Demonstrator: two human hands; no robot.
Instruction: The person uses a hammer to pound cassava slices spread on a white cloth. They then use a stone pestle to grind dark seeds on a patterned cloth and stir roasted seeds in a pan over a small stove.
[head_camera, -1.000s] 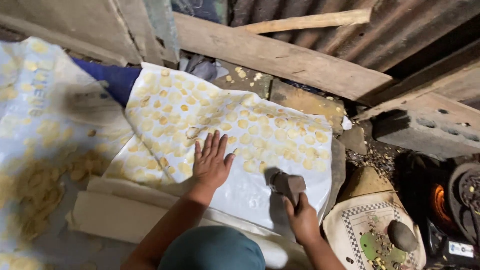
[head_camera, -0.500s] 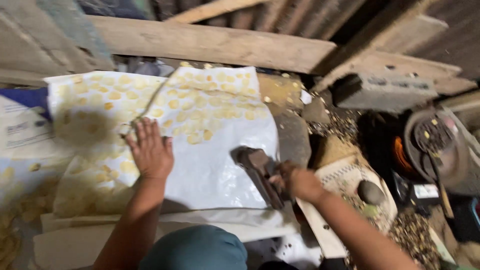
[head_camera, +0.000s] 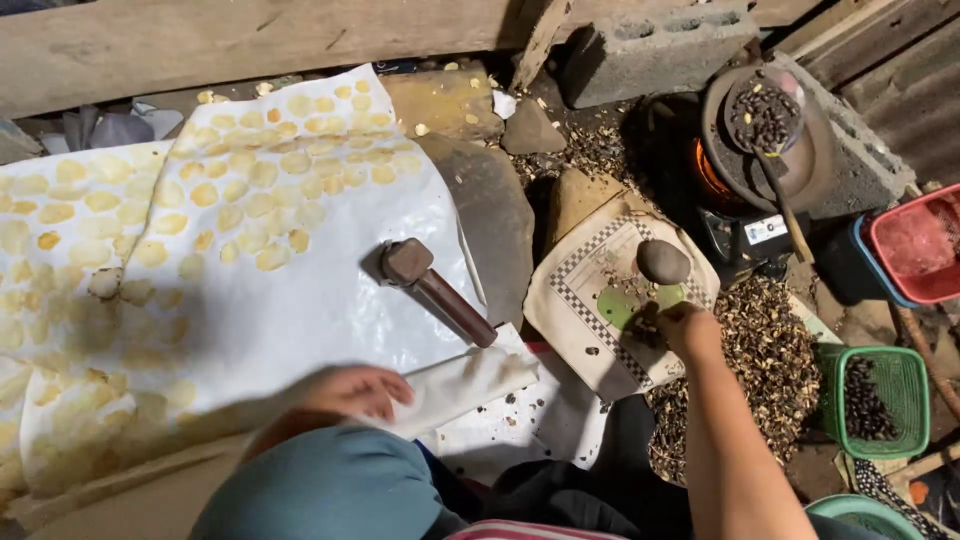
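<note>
Fingers of the right hand (head_camera: 685, 325) curl narrowly over something small and dark at the near edge of the checkered board (head_camera: 570, 300); whether they pinch it I cannot tell. Left hand (head_camera: 350, 390) lies loosely spread on the near edge of the white sheet (head_camera: 300, 320), a big, limp, slippery thing best gripped at its rolled edge. Mid-sheet lies the mallet (head_camera: 430, 285), likely heavy and stiff, taken by its handle. Beyond the right hand sits a smooth stone (head_camera: 663, 262), and pale discs (head_camera: 270, 258) look thin and fragile.
</note>
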